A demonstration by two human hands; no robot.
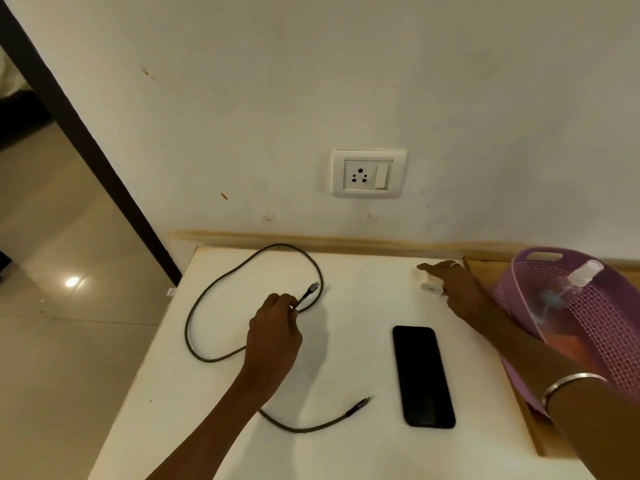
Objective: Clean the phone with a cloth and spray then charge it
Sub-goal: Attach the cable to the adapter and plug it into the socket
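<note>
A black phone [423, 375] lies flat, screen up, on the white table [346, 452]. A dark braided charging cable [194, 317] loops over the table's left half, its free plug [360, 403] lying left of the phone. My left hand [273, 330] pinches the cable just behind its other plug [311, 289]. My right hand [457, 289] reaches to the far right of the table and rests on a small white charger adapter [429, 288], fingers around it. A clear spray bottle [568, 289] lies in the purple basket [609, 327]. An orange cloth [571, 344] shows faintly in the basket.
A white wall socket with a switch [369, 173] sits on the wall above the table's back edge. A wooden strip runs along the wall base. The table's left edge drops to a tiled floor [69, 306]. The basket overhangs the table's right side.
</note>
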